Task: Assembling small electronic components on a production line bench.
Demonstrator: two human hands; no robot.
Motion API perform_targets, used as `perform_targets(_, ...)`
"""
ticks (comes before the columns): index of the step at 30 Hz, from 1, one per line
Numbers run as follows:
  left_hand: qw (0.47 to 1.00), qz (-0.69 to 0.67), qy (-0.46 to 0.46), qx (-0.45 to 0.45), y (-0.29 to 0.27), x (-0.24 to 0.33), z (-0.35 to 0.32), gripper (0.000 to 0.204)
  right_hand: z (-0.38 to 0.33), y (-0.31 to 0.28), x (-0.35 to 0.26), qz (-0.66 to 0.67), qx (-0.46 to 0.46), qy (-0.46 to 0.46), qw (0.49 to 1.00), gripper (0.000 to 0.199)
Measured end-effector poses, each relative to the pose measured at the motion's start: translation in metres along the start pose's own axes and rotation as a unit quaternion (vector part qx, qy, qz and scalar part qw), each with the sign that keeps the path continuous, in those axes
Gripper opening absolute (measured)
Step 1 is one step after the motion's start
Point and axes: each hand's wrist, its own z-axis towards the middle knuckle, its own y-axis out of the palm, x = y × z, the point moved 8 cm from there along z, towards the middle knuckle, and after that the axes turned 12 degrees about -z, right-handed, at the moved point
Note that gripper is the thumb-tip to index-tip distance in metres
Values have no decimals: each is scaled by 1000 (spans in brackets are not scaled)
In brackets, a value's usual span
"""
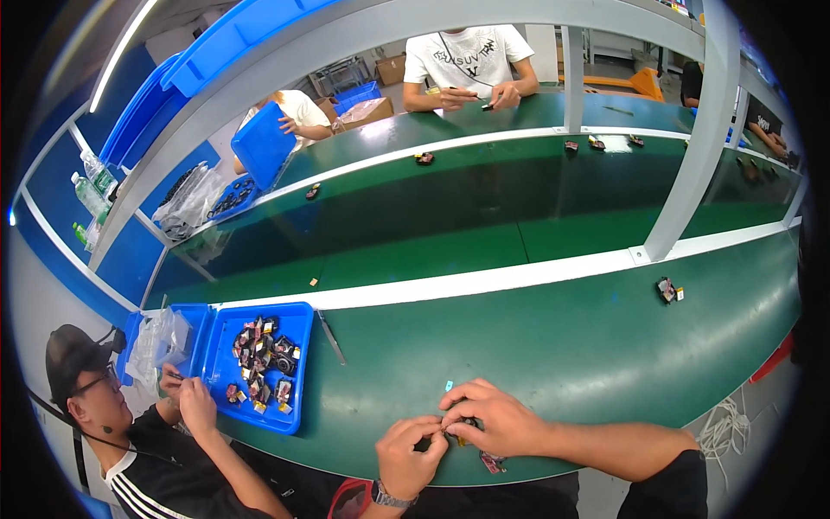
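Note:
At the near edge of the green bench, my left hand [405, 455] and my right hand [503, 421] meet with fingertips pinched together. Between them is a small black electronic assembly [469, 425], mostly covered by my fingers; its exact kind cannot be made out. A pink-red circuit piece [492, 463] shows just below my right hand; whether it is attached to the assembly is unclear. A small teal tag [449, 386] lies on the bench just beyond my right hand.
Left of my hands stands a blue tray [304, 363] piled with similar small assemblies, beside a seated co-worker [104, 415]. A thin metal strip [330, 337] lies beside it. One assembly [666, 291] sits far right. Across the conveyor, another person [471, 69] works. White posts [692, 164] rise from the bench.

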Motion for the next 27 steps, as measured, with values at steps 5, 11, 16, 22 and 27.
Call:
perform_targets(5, 990, -100, -97, 0, -1, -13, 1, 13, -1, -1, 0, 15, 9, -14, 1000, 8)
perform_targets(11, 972, -187, -144, -3, -1, -36, -4, 13, 1, -5, 3, 39, -11, 9, 999, 9)
perform_targets(16, 972, -187, -139, -20, -2, -36, -2, 13, 5, -6, 6, 56, 0, 0, 998, 10)
perform_targets(22, 978, -159, -127, -47, -1, -26, 0, 11, 4, -5, 4, 27, 5, -9, 1000, 11)
perform_targets(27, 978, -168, -117, -49, 0, -23, -1, 10, 1, -10, -1, 14, 7, 18, 1000, 12)
